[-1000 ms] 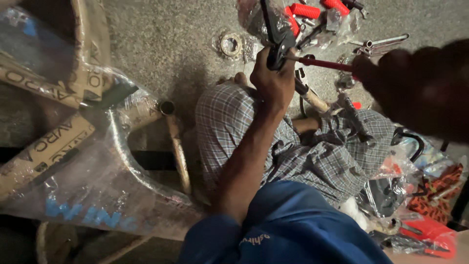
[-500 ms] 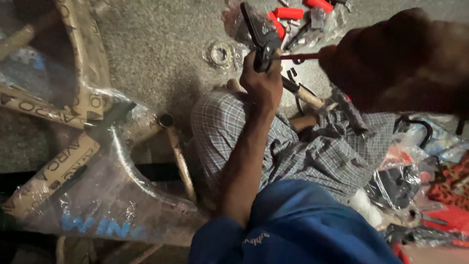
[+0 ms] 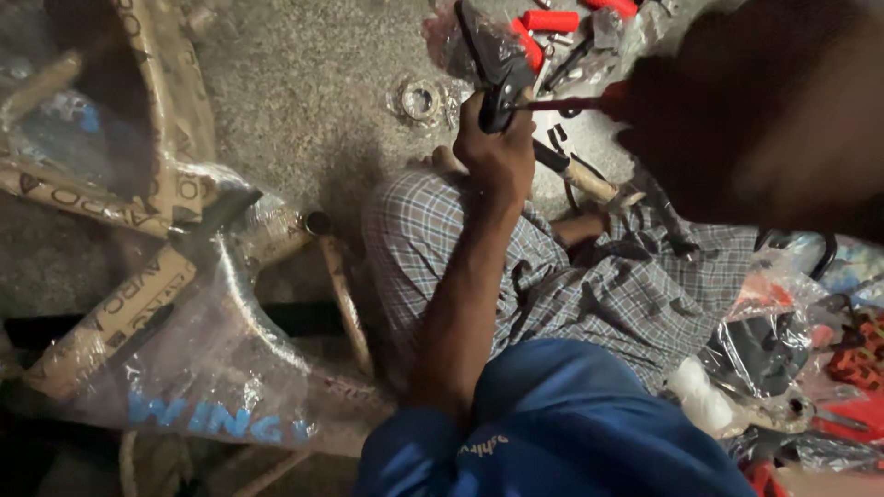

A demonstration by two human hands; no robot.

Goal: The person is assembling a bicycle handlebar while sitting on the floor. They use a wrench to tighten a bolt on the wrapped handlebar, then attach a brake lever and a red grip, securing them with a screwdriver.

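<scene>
My left hand (image 3: 495, 152) is raised over my checked-cloth lap and grips a small black part (image 3: 498, 78) wrapped partly in clear plastic. My right hand (image 3: 727, 120) is a dark blur at the upper right, closed on a red-handled screwdriver (image 3: 575, 103) whose tip meets the black part. A wooden-handled tool (image 3: 589, 182) lies on my lap just below the two hands.
A bicycle frame (image 3: 184, 368) wrapped in plastic and brown paper lies on the grey floor to the left. Red grips (image 3: 551, 20) and small parts in a bag sit at the top. A ring-shaped bearing (image 3: 421, 98) lies nearby. Bags of parts (image 3: 783, 350) crowd the right.
Both hands and the black part sit a little lower-left in view as the head shifts. The screwdriver stays against the part. My right hand looms closer and blurrier.
</scene>
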